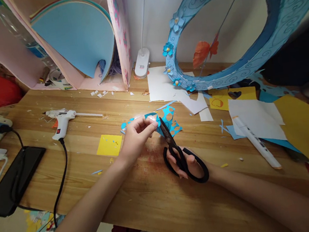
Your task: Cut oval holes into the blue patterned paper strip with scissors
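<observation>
Between the thumb and fingers of my left hand (137,134) is a small piece of blue paper (158,121), pinched over the middle of the desk. My right hand (186,164) has its fingers through the handles of black scissors (171,140). The scissor tips touch or lie right beside the blue paper; I cannot tell whether they are cutting into it. Behind them lies a blue paper scrap (170,118) full of cut-out holes. More small blue pieces (124,126) rest left of my fingers, partly covered by my hand.
A white glue gun (62,119) with a stick lies left, its black cord running off the front edge. A yellow square (109,145) is near my left wrist. A marker (256,143) lies right on paper sheets. A blue ring decorated with flowers (174,54) stands behind.
</observation>
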A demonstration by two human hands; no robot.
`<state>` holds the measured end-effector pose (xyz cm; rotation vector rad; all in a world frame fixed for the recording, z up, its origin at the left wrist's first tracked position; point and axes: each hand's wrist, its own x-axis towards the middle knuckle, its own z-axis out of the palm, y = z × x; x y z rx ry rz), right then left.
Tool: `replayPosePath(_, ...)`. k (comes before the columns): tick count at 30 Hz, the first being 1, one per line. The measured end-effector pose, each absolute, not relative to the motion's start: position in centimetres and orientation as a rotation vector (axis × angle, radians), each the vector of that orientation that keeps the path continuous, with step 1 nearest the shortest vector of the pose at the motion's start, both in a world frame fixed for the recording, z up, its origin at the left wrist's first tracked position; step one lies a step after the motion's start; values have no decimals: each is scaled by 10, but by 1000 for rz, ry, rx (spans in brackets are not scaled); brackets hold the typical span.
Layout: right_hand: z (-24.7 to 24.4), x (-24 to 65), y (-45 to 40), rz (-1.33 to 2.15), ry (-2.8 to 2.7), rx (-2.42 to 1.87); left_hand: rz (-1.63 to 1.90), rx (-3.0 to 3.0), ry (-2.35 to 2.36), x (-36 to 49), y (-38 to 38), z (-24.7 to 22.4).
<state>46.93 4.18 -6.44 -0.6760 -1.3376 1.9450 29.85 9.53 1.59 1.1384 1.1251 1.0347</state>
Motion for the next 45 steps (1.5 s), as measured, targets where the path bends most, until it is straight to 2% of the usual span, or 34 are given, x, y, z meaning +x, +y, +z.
replayPosePath(14, -60, 468, 42, 1914, -1388, -653, 915, 1173, 1091, 298, 95, 10)
replayPosePath(45, -70, 470, 41, 1884, -1397, -664, 977, 1225, 1145, 301, 95, 8)
